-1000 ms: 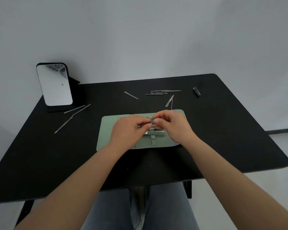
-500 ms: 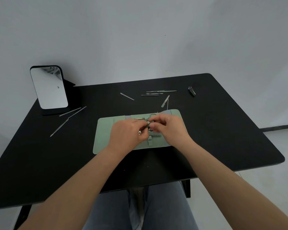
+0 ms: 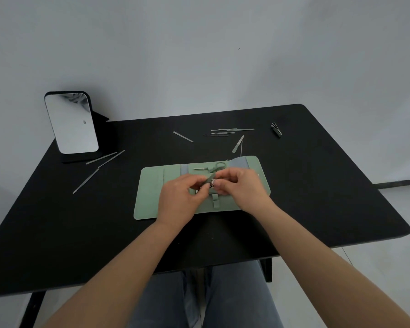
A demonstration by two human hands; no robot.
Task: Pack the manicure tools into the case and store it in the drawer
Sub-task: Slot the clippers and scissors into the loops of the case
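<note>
Case (image 3: 152, 197) lies unfolded, pale green; left hand (image 3: 179, 200) and right hand (image 3: 243, 189) pinch a clipper (image 3: 209, 179).

No text, label, brand, number or sign can be read anywhere in the head view.
</note>
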